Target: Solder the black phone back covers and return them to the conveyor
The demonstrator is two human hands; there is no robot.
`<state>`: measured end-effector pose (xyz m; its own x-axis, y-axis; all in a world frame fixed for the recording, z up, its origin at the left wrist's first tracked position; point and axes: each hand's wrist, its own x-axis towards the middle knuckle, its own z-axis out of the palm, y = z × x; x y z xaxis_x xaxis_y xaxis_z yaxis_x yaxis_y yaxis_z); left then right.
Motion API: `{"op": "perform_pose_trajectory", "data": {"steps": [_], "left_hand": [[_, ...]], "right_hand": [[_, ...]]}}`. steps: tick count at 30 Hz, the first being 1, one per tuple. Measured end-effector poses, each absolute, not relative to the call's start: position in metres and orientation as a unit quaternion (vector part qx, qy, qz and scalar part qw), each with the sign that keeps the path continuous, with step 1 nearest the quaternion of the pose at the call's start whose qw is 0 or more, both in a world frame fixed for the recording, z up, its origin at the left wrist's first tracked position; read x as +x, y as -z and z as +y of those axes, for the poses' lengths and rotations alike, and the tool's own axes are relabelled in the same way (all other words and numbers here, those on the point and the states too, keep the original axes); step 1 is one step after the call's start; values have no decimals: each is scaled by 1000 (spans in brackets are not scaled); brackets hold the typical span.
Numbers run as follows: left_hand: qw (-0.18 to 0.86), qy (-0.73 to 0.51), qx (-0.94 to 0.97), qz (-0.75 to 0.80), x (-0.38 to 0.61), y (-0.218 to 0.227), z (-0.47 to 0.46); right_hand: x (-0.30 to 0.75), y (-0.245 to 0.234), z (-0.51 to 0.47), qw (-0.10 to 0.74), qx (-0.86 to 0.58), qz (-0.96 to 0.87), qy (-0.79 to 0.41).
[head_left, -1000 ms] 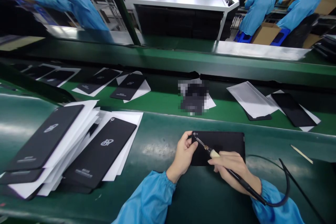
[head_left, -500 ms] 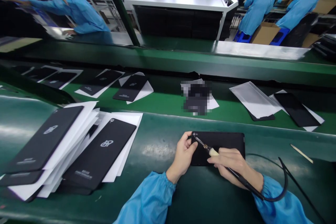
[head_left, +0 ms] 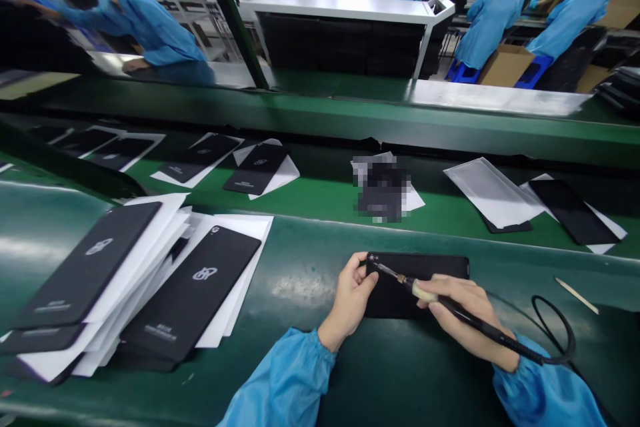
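Observation:
A black tablet (head_left: 400, 297) lies flat on the green bench, its camera corner at the far left. My left hand (head_left: 353, 290) grips that left end between thumb and fingers. In my right hand (head_left: 463, 307) is a soldering iron (head_left: 423, 289) with a pale collar and a black cord, held like a pen. The iron slants down to the left over the tablet, its tip close to the camera corner; whether it touches cannot be made out. My right hand hides part of the tablet's right side.
To the left stands a leaning pile of black tablets (head_left: 200, 293) interleaved with white sheets (head_left: 240, 273). A thin wooden stick (head_left: 576, 295) lies at the right. Beyond the bench edge, a green conveyor (head_left: 320, 193) bears more tablets and sheets. Co-workers in blue are farther back.
My right hand and the soldering iron have shifted right, the tip drawing slightly off the camera corner. Tablets on the conveyor have slid a little right. My left hand keeps its hold.

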<state>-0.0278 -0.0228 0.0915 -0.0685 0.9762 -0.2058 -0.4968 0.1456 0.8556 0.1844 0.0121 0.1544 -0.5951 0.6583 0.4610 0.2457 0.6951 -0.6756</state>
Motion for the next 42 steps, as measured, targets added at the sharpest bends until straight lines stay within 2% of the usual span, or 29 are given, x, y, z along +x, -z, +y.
{"op": "perform_pose_trajectory", "data": {"steps": [8,17,26,37,42], "left_hand": [[621,-593,276,433,-27,-99,-23],[621,-591,279,433,-28,-99,-24],[626,-590,277,428,-28,-99,-24],[624,-590,275,432,-28,-99,-24],[621,-588,281,436,-28,-102,-24]], "right_hand": [[177,-156,22,364,-247,-838,-322],[170,-163,28,368,-257,-841,-301],[171,-160,34,336,-236,-856,-315],[178,-149,20,417,-284,-818,-276],[172,-143,21,425,-290,-802,-302]]}}
